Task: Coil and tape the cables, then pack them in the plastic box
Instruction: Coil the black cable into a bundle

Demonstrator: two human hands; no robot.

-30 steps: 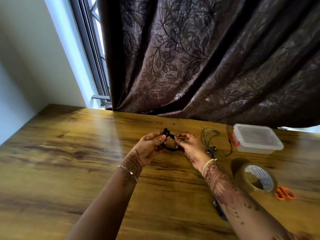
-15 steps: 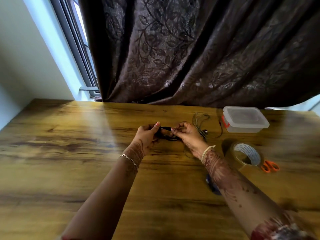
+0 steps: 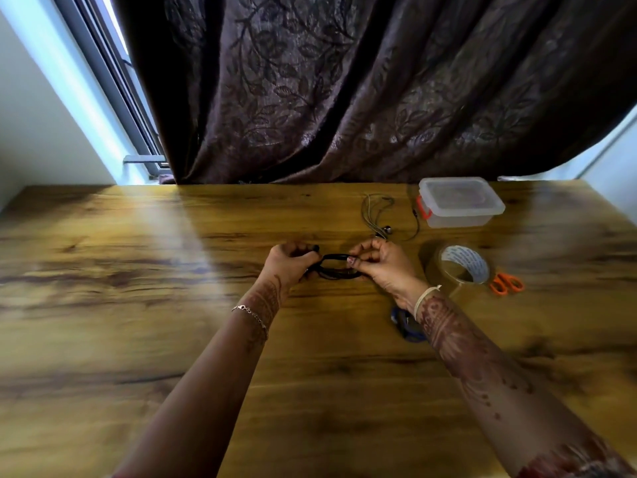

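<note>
A black cable point(image 3: 336, 270) is looped into a flat coil just above the wooden table point(image 3: 138, 305). My left hand point(image 3: 289, 262) grips its left end with curled fingers. My right hand point(image 3: 382, 262) pinches its right end. A thin greenish earphone cable point(image 3: 375, 210) lies loose behind my right hand. Farther right stands the clear plastic box point(image 3: 460, 201) with its lid on and a red clip. A roll of clear tape point(image 3: 462, 267) sits on edge right of my right hand. A blue cable point(image 3: 405, 326) shows partly under my right forearm.
Orange-handled scissors point(image 3: 506, 282) lie just right of the tape roll. A dark patterned curtain point(image 3: 344, 98) hangs along the table's far edge, with a window frame at the left. The wall closes in at the far right corner.
The view has swung to the right and tilted down. My hands have pulled apart a little, stretching the black coil flatter and wider between them.
</note>
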